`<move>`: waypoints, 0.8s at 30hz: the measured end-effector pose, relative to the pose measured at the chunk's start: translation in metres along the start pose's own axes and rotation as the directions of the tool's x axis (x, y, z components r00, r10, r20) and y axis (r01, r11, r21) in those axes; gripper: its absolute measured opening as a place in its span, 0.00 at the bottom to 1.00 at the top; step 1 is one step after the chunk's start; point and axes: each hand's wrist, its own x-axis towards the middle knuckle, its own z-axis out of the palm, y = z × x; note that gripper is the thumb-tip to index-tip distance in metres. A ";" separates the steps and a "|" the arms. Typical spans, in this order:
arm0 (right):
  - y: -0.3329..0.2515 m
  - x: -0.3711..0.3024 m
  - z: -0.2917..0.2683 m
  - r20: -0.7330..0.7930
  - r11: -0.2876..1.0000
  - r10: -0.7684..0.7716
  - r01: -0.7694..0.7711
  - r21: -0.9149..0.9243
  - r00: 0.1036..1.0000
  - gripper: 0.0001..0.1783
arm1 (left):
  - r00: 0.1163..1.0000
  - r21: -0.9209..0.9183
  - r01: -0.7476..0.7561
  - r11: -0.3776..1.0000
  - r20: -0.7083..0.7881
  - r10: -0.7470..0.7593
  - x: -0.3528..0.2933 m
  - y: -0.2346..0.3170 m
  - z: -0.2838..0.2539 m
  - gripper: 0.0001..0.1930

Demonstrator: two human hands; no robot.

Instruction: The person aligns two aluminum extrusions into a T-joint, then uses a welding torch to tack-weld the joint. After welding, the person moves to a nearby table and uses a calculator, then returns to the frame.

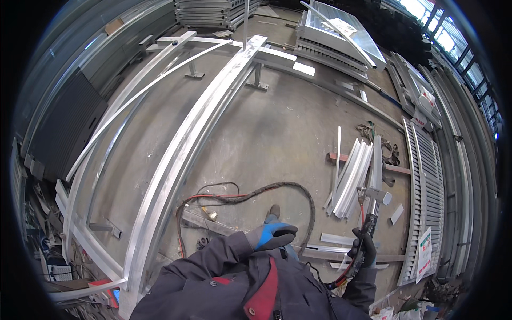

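Fingers of the right hand (363, 248) close around a cabled tool (372, 216), raised at the person's right; the left hand (274, 235) hangs loosely half-curled, apparently empty. A dark hose (310, 213) loops around one boot (274, 211), so stepping could trip them. Swinging the tool could scatter loose metal strips (352, 177) beyond.

The long beam (197, 114) looks like smooth, shiny metal, the floor (266, 133) matt, scuffed concrete, the jacket (213, 282) dull cloth, the hose (290, 185) rough and fabric-like, and the handheld tool (374, 209) partly glossy metal.
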 end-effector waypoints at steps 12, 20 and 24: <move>-0.231 0.413 0.184 0.260 0.969 0.133 -0.071 -0.237 0.956 0.37 | 0.930 -0.296 0.145 0.944 -0.284 -0.232 0.281 0.020 -0.262 0.25; -0.307 0.587 0.322 0.281 0.978 -0.008 0.066 -0.198 0.960 0.35 | 0.923 0.031 0.122 0.992 -0.370 -0.102 0.404 -0.021 -0.424 0.23; -0.335 0.692 0.384 0.376 0.983 0.041 0.029 -0.180 0.926 0.37 | 0.912 -0.359 0.131 0.924 -0.321 -0.254 0.473 -0.056 -0.522 0.27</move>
